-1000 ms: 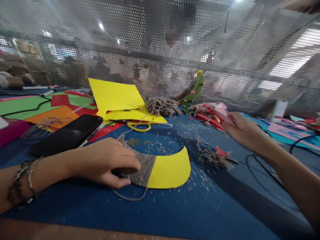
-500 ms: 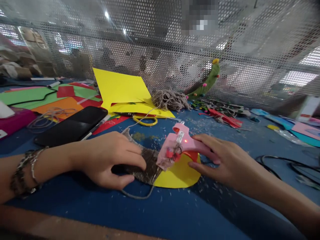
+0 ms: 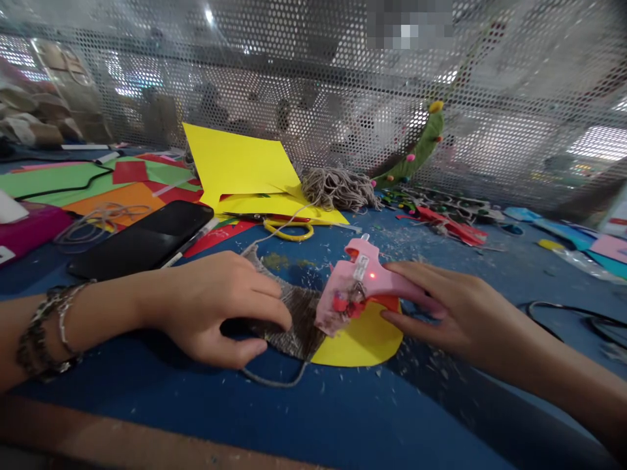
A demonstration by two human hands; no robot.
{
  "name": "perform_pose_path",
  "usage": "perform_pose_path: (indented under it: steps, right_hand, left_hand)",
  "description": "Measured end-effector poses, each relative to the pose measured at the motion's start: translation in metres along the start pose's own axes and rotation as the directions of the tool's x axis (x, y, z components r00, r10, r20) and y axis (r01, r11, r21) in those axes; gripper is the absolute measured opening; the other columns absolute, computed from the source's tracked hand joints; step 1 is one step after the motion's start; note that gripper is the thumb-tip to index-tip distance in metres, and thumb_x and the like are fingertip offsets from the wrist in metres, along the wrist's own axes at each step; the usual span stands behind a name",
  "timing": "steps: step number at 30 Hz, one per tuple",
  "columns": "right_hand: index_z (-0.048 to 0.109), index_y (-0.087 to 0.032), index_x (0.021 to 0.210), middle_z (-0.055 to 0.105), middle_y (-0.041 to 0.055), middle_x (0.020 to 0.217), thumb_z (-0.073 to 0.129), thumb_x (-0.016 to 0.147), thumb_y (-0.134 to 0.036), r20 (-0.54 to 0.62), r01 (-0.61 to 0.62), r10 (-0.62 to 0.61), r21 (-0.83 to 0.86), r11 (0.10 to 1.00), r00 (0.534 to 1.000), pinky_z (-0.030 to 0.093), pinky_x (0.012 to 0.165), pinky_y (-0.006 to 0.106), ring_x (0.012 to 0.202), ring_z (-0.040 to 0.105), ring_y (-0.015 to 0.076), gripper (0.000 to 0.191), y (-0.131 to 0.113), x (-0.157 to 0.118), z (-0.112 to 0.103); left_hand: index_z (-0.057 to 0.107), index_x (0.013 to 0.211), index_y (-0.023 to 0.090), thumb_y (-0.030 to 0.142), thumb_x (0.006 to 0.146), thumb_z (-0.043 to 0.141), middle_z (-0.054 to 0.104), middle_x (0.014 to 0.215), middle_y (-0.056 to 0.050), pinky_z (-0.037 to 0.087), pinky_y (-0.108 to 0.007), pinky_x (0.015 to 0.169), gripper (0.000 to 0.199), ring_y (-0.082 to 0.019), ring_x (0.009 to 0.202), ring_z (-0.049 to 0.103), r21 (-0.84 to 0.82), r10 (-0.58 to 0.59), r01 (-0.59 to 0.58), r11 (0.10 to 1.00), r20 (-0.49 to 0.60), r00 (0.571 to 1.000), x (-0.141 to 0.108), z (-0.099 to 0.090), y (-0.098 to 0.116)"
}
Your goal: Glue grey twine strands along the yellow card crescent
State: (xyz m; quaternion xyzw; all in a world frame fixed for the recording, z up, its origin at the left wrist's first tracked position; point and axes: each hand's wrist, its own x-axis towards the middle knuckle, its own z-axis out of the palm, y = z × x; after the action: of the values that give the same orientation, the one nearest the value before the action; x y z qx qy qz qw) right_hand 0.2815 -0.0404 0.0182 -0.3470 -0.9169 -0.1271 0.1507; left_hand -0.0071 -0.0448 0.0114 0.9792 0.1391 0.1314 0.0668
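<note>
My right hand (image 3: 455, 307) is wrapped round the handle of a pink hot glue gun (image 3: 375, 277), its small red light lit. The gun's dirty nozzle end points down to the left, over a yellow paper piece (image 3: 367, 346) with a rounded end. Grey-brown yarn (image 3: 298, 320) covers the left part of that piece in close rows. My left hand (image 3: 230, 313), fingers curled, presses on the yarn-covered part, hiding its left end. A loose yarn strand loops below the piece. Another strand runs up to the yarn bundle (image 3: 337, 189).
Behind lie yellow-handled scissors (image 3: 289, 228), yellow sheets (image 3: 245, 160) and a black phone (image 3: 147, 238). Coloured paper (image 3: 44, 183) is at left, black cable (image 3: 563, 313) at right. A perforated metal screen (image 3: 313, 85) closes off the back, with a green felt strip (image 3: 421, 147) before it.
The view has shifted slightly, so most things sit a little further right. Both hands keep nearly the same pose, and the glue gun stays over the edge of the yarn rows.
</note>
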Motion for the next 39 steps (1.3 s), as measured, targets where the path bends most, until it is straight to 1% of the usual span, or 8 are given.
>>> perform_pose_path:
  steps: [4,7,11,16,23,29,34,39]
  right_hand:
    - [0.058,-0.016,0.097,0.067,0.0092,0.089,0.041,0.082,-0.042,0.027,-0.002,0.002,-0.019,1.000,1.000,0.049,0.056,0.027,0.072,0.063,0.0193,0.034,0.002,-0.002,0.000]
    - [0.058,-0.017,0.097,0.067,0.0095,0.090,0.040,0.083,-0.044,0.055,-0.026,0.028,-0.021,0.999,0.998,0.050,0.056,0.028,0.072,0.064,0.0201,0.035,0.002,-0.002,-0.001]
    - [0.057,-0.016,0.097,0.067,0.0099,0.087,0.037,0.084,-0.044,0.048,-0.010,0.012,-0.040,0.999,0.999,0.049,0.054,0.028,0.070,0.064,0.0197,0.037,0.002,-0.002,-0.001]
    - [0.057,-0.015,0.101,0.066,0.0117,0.094,0.036,0.084,-0.045,0.053,-0.018,0.022,-0.059,0.998,0.998,0.050,0.058,0.032,0.076,0.064,0.0229,0.040,0.006,-0.004,0.001]
    - [0.056,-0.018,0.101,0.066,0.0099,0.091,0.034,0.083,-0.051,0.090,-0.089,0.093,-0.046,0.995,0.992,0.049,0.059,0.033,0.075,0.063,0.0228,0.044,0.012,-0.005,0.001]
    - [0.055,-0.022,0.104,0.065,0.0089,0.096,0.037,0.081,-0.052,0.119,-0.148,0.149,-0.017,0.989,0.982,0.049,0.063,0.037,0.080,0.062,0.0253,0.042,0.018,-0.006,0.004]
    - [0.055,-0.025,0.105,0.064,0.0066,0.100,0.040,0.080,-0.051,0.133,-0.173,0.171,0.009,0.985,0.976,0.049,0.063,0.036,0.083,0.061,0.0252,0.040,0.022,-0.005,0.004]
    - [0.055,-0.022,0.104,0.065,0.0074,0.099,0.038,0.080,-0.054,0.156,-0.178,0.177,-0.007,0.984,0.972,0.049,0.063,0.035,0.082,0.062,0.0243,0.044,0.024,-0.002,0.002]
  left_hand:
    - [0.056,0.090,0.019,0.018,0.074,0.044,0.057,0.069,0.000,0.033,-0.027,0.052,0.020,-0.014,0.059,0.052,-0.014,-0.009,0.009,1.000,-0.001,1.000,0.000,0.001,-0.002]
    - [0.055,0.091,0.020,0.019,0.074,0.044,0.058,0.069,0.000,0.033,-0.028,0.053,0.020,-0.014,0.059,0.052,-0.020,-0.017,0.017,1.000,0.005,1.000,-0.001,0.002,-0.002]
    - [0.055,0.091,0.019,0.018,0.075,0.044,0.058,0.070,-0.001,0.033,-0.027,0.054,0.020,-0.014,0.060,0.052,-0.031,-0.016,0.016,0.999,0.003,1.000,-0.002,0.002,-0.001]
    - [0.055,0.091,0.019,0.017,0.073,0.047,0.057,0.069,0.000,0.034,-0.027,0.054,0.019,-0.014,0.060,0.053,-0.035,-0.017,0.017,0.999,0.002,1.000,-0.001,0.002,0.000]
    - [0.055,0.089,0.019,0.017,0.075,0.044,0.056,0.069,-0.001,0.035,-0.026,0.056,0.018,-0.014,0.061,0.052,-0.033,-0.014,0.015,0.999,0.024,1.000,0.000,0.001,0.000]
    - [0.055,0.089,0.019,0.017,0.074,0.045,0.056,0.069,-0.001,0.034,-0.027,0.056,0.018,-0.014,0.060,0.051,-0.032,-0.017,0.018,0.999,0.028,0.999,-0.001,-0.001,0.000]
    - [0.054,0.088,0.020,0.017,0.073,0.047,0.056,0.069,0.000,0.035,-0.027,0.055,0.017,-0.014,0.061,0.052,-0.023,-0.018,0.018,1.000,0.027,0.999,0.000,-0.001,0.000]
    - [0.053,0.088,0.020,0.017,0.074,0.045,0.056,0.069,0.000,0.033,-0.027,0.055,0.017,-0.014,0.061,0.052,-0.036,-0.020,0.020,0.999,0.016,1.000,0.000,0.000,0.000]
